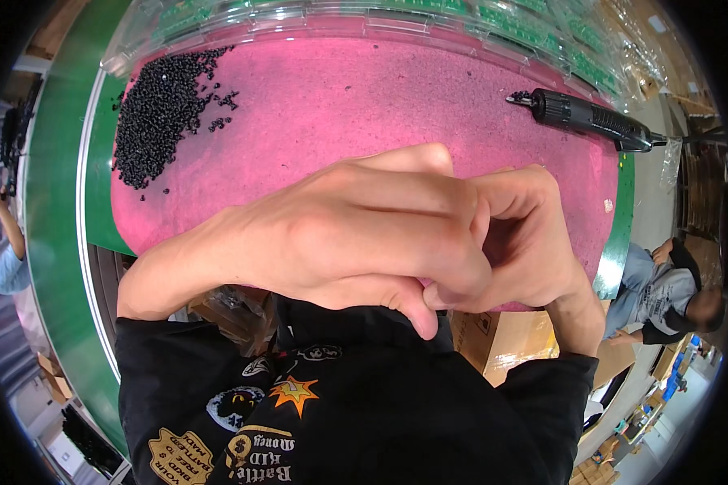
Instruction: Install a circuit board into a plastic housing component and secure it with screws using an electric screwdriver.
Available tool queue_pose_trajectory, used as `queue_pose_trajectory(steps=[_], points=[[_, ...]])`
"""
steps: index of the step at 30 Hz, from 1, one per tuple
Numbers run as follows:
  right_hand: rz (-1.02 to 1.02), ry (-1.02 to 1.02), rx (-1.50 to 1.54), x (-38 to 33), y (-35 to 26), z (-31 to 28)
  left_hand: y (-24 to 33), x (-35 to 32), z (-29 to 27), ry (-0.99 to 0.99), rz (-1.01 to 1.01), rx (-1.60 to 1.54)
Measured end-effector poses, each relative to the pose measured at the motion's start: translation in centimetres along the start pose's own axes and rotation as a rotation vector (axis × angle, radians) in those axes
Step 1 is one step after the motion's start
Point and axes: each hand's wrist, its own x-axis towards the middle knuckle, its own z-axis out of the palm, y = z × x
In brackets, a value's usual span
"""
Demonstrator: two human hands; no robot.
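- We count two hands, left hand point(364, 230) and right hand point(530, 242), touching over the near part of one pink mat point(364, 97); their fingers are curled, but we cannot tell whether they hold anything.
- We see one driver point(590, 117) at far right; its long axis slants left to right, tip pointing left and slightly far.
- We see one black pile point(154, 117), far left, its bits uncountable.

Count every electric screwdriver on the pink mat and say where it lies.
1: a black electric screwdriver lies at the far right of the pink mat, tip pointing left. The left hand and right hand cover part of the mat, so another may be hidden.
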Motion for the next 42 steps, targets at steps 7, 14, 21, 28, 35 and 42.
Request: queue_pose_trajectory(steps=[7,14,21,28,35,42], points=[[0.017,0.005,-0.04,-0.03,-0.09,0.01,0.76,0.15,-0.54,-0.06,-0.082,0.051],[0.0,-0.006,-0.105,0.05,-0.21,-0.1,0.75,0.15,-0.55,-0.07,-0.086,0.058],[0.027,0.004,-0.098,0.03,-0.29,-0.02,0.74,0.1,-0.4,-0.056,-0.084,0.066],[0.08,-0.006,-0.132,-0.02,-0.37,0.01,0.87,0.16,-0.18,-0.04,-0.072,0.115],[0.085,0.032,-0.118,-0.02,-0.28,0.09,0.84,-0.09,-0.41,-0.04,-0.073,0.114],[0.033,0.002,-0.018,0.02,-0.4,0.01,0.49,-0.15,-0.45,-0.053,-0.036,0.031]])
